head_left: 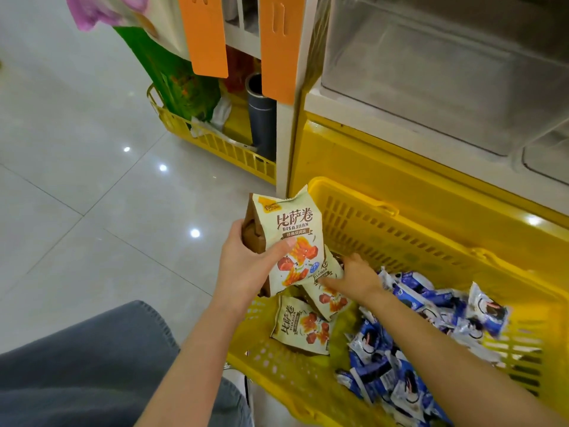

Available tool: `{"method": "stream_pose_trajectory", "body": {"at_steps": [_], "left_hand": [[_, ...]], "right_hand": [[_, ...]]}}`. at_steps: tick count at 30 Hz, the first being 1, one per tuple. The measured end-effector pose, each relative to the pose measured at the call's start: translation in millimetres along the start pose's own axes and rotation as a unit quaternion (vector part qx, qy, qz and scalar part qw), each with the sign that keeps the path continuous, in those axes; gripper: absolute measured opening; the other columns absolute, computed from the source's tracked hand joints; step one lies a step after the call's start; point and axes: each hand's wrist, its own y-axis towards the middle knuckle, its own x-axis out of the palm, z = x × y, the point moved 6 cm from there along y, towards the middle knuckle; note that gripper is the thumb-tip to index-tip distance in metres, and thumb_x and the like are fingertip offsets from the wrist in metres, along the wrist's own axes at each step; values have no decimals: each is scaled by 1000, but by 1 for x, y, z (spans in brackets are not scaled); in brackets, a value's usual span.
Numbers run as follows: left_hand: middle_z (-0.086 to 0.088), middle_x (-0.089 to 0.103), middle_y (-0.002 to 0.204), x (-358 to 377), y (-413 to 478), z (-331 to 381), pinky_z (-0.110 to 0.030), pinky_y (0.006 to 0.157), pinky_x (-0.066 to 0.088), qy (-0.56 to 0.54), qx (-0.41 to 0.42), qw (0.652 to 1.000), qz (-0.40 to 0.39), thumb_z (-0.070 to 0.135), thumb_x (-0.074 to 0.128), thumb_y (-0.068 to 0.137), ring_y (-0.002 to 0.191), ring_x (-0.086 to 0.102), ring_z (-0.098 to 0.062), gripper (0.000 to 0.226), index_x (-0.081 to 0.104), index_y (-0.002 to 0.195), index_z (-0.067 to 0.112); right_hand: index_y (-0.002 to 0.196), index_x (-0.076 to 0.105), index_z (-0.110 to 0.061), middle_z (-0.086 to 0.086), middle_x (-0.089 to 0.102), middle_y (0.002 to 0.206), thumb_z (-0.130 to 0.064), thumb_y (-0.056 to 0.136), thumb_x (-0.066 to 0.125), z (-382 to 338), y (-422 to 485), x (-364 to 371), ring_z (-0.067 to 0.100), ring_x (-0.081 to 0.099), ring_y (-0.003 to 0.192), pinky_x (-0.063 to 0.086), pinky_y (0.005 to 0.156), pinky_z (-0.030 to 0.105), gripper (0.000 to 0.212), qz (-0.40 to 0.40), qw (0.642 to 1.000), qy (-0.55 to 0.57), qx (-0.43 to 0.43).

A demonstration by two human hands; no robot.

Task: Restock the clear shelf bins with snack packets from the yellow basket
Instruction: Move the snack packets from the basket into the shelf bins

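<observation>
My left hand [246, 266] grips a stack of cream-and-brown snack packets [289, 223] upright over the near-left corner of the yellow basket [400, 238]. My right hand [354, 275] reaches into the basket and pinches another cream packet [331, 298] lying just under the stack. One more cream packet [301, 328] lies flat on the basket floor. Several blue-and-white packets [409, 343] fill the basket's right side. A clear shelf bin [431, 72] stands on the shelf above, and its inside looks bare.
A second clear bin [545, 158] shows at the right edge. The shelf base [354, 161] is yellow. To the left, another yellow basket [215, 143] holds bags and a grey tube. Orange tags [206, 35] hang from the shelf post. My knee [77, 365] is at bottom left.
</observation>
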Motion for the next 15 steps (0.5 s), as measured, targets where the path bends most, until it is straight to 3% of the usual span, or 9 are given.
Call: {"method": "stream_pose_trajectory", "body": {"at_steps": [2,5,9,12,15], "left_hand": [[12,68,95,1,-2,0,-24,56,57,5,2,1000,0,25,80,68,77,71,-9,41,52,96,35],[9,69,98,1,-5,0,-27,59,58,11,-1,1000,0,24,80,68,79,71,-11,44,53,102,29],[10,68,97,1,-12,3,-21,53,55,9,6,1000,-1,23,80,69,77,70,-8,44,52,103,30],[10,68,98,2,-19,6,-20,53,55,11,9,1000,1,23,80,69,79,70,-10,52,50,111,26],[10,67,97,5,-26,12,-20,53,54,12,23,1000,5,22,80,69,76,70,-7,52,48,110,25]], "right_hand": [[132,41,-10,10,41,134,-55,74,70,2,1,2,26,38,124,37,103,38,78,-19,999,47,10],[121,36,-10,9,49,124,-41,67,81,0,-2,10,21,51,109,47,94,37,76,-66,976,205,36],[132,31,-8,8,55,128,-40,67,81,-2,-13,11,24,54,115,47,94,37,87,-34,977,210,20],[127,44,-13,3,59,123,-48,67,79,0,-24,3,21,57,109,48,93,38,77,-24,982,188,1],[127,47,-18,-1,60,123,-55,70,73,3,-40,-19,20,58,108,47,86,29,73,11,984,175,-17]]}}
